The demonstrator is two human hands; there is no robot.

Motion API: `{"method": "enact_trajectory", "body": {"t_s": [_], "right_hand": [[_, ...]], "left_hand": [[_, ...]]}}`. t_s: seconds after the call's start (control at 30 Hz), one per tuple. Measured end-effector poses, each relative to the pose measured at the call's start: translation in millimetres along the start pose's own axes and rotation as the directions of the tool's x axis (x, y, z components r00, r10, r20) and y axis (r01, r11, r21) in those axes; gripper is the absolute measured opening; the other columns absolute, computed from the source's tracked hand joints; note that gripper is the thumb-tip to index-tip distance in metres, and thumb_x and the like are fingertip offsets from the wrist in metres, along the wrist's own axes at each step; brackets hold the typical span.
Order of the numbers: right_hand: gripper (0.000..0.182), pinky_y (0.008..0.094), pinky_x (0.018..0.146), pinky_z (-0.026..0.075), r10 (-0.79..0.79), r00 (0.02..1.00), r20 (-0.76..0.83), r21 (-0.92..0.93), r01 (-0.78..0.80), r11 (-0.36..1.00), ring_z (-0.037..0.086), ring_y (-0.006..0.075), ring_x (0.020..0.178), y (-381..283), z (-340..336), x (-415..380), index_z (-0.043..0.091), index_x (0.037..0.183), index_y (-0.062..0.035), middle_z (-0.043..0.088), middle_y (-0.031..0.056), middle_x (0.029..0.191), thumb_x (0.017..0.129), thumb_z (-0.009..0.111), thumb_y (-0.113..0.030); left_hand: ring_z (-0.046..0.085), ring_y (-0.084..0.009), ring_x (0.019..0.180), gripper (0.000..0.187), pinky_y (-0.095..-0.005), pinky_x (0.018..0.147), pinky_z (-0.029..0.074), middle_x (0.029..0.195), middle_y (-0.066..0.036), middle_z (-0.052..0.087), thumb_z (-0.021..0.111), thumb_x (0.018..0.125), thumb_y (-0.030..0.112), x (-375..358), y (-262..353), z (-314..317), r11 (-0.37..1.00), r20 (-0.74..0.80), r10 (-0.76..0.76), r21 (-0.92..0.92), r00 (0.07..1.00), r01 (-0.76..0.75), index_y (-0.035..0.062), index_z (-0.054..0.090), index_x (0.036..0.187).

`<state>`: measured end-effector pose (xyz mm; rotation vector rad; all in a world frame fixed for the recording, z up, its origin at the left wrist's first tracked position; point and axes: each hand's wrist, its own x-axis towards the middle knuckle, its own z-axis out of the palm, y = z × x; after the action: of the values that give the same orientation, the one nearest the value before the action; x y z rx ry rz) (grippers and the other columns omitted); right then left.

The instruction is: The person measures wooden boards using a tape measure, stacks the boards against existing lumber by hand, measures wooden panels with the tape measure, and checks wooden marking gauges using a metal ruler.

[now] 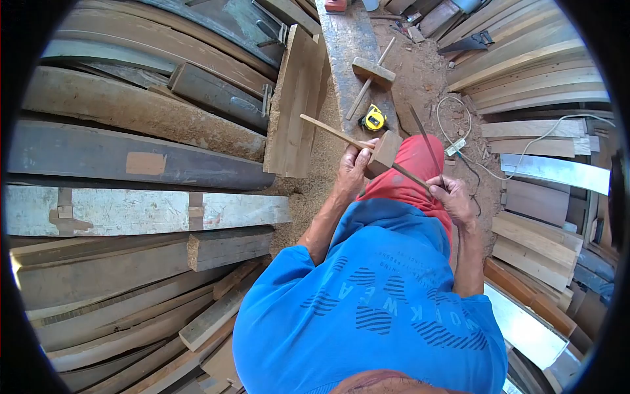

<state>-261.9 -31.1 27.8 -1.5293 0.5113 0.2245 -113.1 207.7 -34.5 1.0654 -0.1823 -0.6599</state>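
A wooden marking gauge [384, 156], a block with a thin stick through it, lies slantwise above my lap. My left hand [355, 164] is closed on the stick right beside the block, thumb against the wood. At the stick's other end, my right hand [453, 196] is closed with its fingertips at the tip. Between its thumb and fingers is also a long thin dark tool [424, 136], like a narrow file, pointing up and away. On the bench [348, 46] ahead lie a yellow tape measure [374, 118] and a second gauge [374, 72] of block and stick.
Stacked boards [131, 157] fill the left side, with a wooden trough [295, 105] next to the bench. More planks [538, 72] lean at the right, a handsaw [467, 43] on them. A white cable with a socket [455, 146] crosses the shaving-strewn floor.
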Motion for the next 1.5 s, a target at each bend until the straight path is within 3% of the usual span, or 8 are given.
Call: {"method": "enact_trajectory", "body": {"t_s": [0.17,0.27,0.4,0.6,0.63,0.77,0.93,1.5], "right_hand": [[0.017,0.0231,0.070,0.047,-0.007,1.000,-0.009,0.055,0.007,0.998,0.056,0.0060,0.074,-4.0,8.2,-4.9,0.068,0.099,0.0022,0.065,0.0007,0.083,0.090,0.067,-0.011],[0.018,0.0226,0.070,0.048,-0.016,0.999,-0.028,0.059,0.017,0.998,0.057,0.0057,0.074,-14.2,13.6,-9.7,0.068,0.099,0.0021,0.065,0.0007,0.083,0.090,0.067,-0.013],[0.020,0.0218,0.071,0.048,0.013,0.995,0.097,-0.074,-0.006,0.997,0.056,0.0052,0.074,-40.3,34.1,-22.3,0.067,0.102,0.0018,0.064,0.0006,0.082,0.091,0.066,-0.016],[0.028,0.0243,0.067,0.049,-0.351,0.911,-0.216,-0.177,0.317,0.932,0.056,0.0092,0.071,-77.2,30.2,-36.0,0.064,0.113,0.0020,0.065,0.0026,0.086,0.099,0.057,-0.021],[0.028,0.0250,0.066,0.049,-0.373,0.881,-0.291,-0.227,0.315,0.921,0.056,0.0097,0.070,-83.9,23.0,-37.2,0.064,0.113,0.0018,0.065,0.0028,0.084,0.100,0.054,-0.021],[0.030,0.0276,0.060,0.048,-0.392,0.893,-0.222,-0.448,0.264,0.854,0.057,0.0099,0.066,-98.7,-22.2,-43.1,0.064,0.113,0.0009,0.064,0.0038,0.075,0.103,0.048,-0.023],[0.044,0.0362,0.056,0.042,-0.228,0.971,-0.072,-0.605,0.139,0.784,0.052,0.0196,0.054,-115.0,-33.4,-45.6,0.055,0.078,-0.0048,0.053,0.0049,0.060,0.103,0.042,-0.039],[0.044,0.0453,0.060,0.043,-0.022,0.978,0.208,-0.629,0.151,0.763,0.055,0.0332,0.059,-101.1,-22.3,-36.3,0.054,0.074,-0.0005,0.053,0.0173,0.062,0.100,0.046,-0.035]], "left_hand": [[0.054,-0.0222,0.119,0.061,-0.0360,0.102,0.044,0.132,-0.018,0.054,0.059,0.098,0.034,-9.1,-3.8,5.8,0.983,-0.090,0.086,-0.153,0.992,-0.099,-0.0023,0.031,0.139],[0.056,-0.0238,0.117,0.070,-0.0348,0.098,0.046,0.126,-0.019,0.056,0.065,0.095,0.035,-13.1,-14.9,4.5,0.860,0.018,0.329,0.407,0.944,-0.308,-0.0032,0.025,0.138],[0.057,-0.0202,0.110,0.053,-0.0339,0.092,0.047,0.119,-0.015,0.058,0.066,0.095,0.034,-11.0,-16.3,1.8,0.869,-0.098,0.193,0.479,0.976,-0.123,-0.0005,0.041,0.127],[0.060,-0.0168,0.100,0.045,-0.0354,0.087,0.051,0.108,-0.007,0.062,0.056,0.099,0.039,-14.6,-1.2,-31.8,0.999,-0.057,0.049,0.025,0.997,-0.048,0.0053,0.052,0.128],[0.061,-0.0184,0.099,0.048,-0.0364,0.086,0.052,0.110,-0.007,0.062,0.054,0.099,0.041,-16.9,7.2,-37.9,0.924,0.015,-0.112,-0.365,0.994,0.110,0.0057,0.051,0.132],[0.062,-0.0162,0.075,0.073,-0.0333,0.058,0.050,0.093,-0.010,0.064,0.047,0.096,0.060,-22.7,27.8,-40.8,0.693,0.488,-0.009,-0.627,0.873,0.357,0.0005,0.046,0.137],[0.048,-0.0150,0.042,0.095,-0.0279,0.037,0.036,0.063,-0.010,0.056,0.055,0.086,0.069,-25.9,23.5,-38.6,0.766,0.474,-0.025,-0.557,0.880,0.322,-0.0123,0.044,0.133],[0.050,-0.0173,0.044,0.076,-0.0291,0.036,0.037,0.069,-0.011,0.056,0.059,0.086,0.058,-26.2,-12.4,-52.9,0.667,0.526,0.001,-0.634,0.850,0.391,-0.0017,0.050,0.132]]}}
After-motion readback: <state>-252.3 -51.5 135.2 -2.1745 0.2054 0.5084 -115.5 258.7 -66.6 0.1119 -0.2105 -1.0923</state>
